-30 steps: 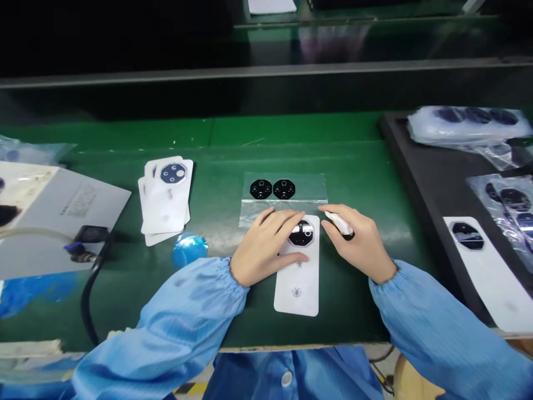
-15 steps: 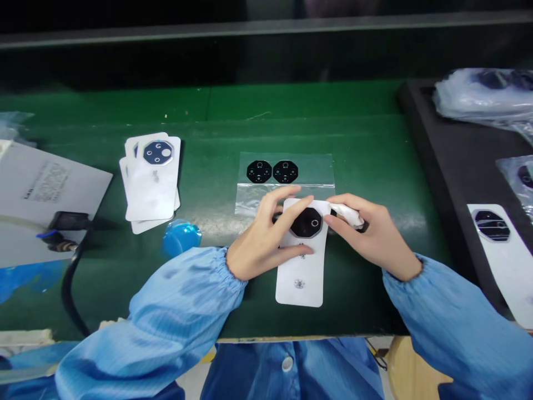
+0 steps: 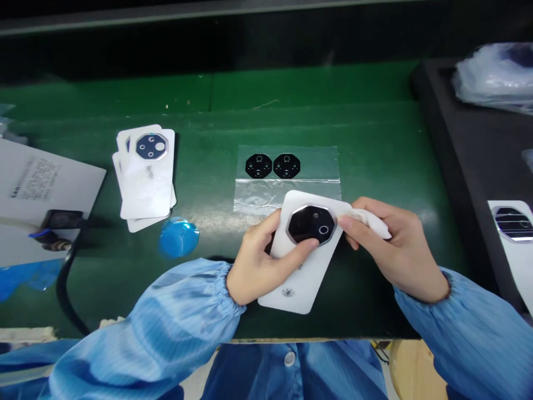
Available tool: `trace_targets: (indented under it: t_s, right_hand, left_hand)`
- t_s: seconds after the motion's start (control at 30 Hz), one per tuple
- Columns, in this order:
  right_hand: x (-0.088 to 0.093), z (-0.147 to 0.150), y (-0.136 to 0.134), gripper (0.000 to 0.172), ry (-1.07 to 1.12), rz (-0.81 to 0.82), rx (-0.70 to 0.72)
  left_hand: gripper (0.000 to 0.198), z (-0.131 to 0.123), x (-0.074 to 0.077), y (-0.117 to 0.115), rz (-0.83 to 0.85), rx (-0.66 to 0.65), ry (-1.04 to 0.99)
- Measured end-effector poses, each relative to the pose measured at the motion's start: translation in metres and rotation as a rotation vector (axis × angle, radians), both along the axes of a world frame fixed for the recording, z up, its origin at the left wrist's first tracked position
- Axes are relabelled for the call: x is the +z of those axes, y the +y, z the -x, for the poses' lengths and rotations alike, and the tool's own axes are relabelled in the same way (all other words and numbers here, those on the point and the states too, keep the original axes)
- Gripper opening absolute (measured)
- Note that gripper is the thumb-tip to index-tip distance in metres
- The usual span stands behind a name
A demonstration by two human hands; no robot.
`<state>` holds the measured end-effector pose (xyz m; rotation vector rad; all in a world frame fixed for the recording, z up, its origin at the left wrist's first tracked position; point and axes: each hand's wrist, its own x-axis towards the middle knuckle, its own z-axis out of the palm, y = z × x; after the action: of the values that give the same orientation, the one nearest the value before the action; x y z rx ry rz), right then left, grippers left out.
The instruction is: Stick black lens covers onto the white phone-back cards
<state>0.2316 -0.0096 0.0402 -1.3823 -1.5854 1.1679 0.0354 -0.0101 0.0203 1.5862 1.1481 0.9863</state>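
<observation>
- Pinching a white backing card (image 3: 291, 286) in my left hand (image 3: 258, 266), thumb at the black octagonal lens cover (image 3: 310, 225), tilting it steady
- Closing my right hand (image 3: 393, 247) around a white cloth (image 3: 370, 222) (bunched against the card's edge)
- Seeing two more covers (image 3: 272, 165) lying apart in a clear plastic bag (image 3: 287, 197)

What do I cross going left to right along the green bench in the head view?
Printed sheet → white card stack → blue film disc → left hand → right hand → white card on black tray
</observation>
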Motion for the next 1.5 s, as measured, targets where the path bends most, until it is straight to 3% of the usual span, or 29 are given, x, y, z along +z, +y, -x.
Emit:
trace_targets:
  t_s: [0.17, 0.33, 0.57, 0.9, 1.13, 1.27, 1.4, 1.5]
  right_hand:
    - [0.000, -0.001, 0.000, 0.030, 0.032, 0.017, -0.002]
    - [-0.004, -0.001, -0.002, 0.022, 0.062, 0.044, 0.007]
    - [-0.007, -0.001, -0.002, 0.020, 0.085, 0.040, -0.011]
    - [-0.007, 0.010, -0.008, 0.027, -0.205, -0.157, -0.134]
    - [-0.007, 0.003, 0.004, 0.029, -0.101, -0.088, -0.157]
    - [-0.006, 0.002, 0.003, 0.028, 0.057, 0.043, -0.053]
    - [0.005, -0.023, -0.023, 0.034, 0.076, 0.116, -0.011]
    - [0.024, -0.075, -0.054, 0.035, -0.128, 0.075, -0.294]
  left_hand:
    - [0.004, 0.000, 0.007, 0.001, 0.109, 0.035, -0.054]
    - [0.013, 0.002, 0.005, -0.001, 0.256, 0.059, -0.134]
    - [0.019, 0.002, 0.007, -0.002, 0.286, 0.064, -0.172]
    - [0.026, 0.005, 0.000, -0.008, 0.308, -0.030, -0.185]
    - [0.023, 0.003, -0.003, -0.004, 0.296, -0.089, -0.182]
    - [0.019, 0.001, -0.004, 0.001, 0.312, -0.084, -0.291]
    - [0.025, -0.004, -0.010, -0.002, 0.336, -0.154, -0.320]
    - [0.018, -0.006, -0.017, -0.009, 0.153, -0.226, -0.108]
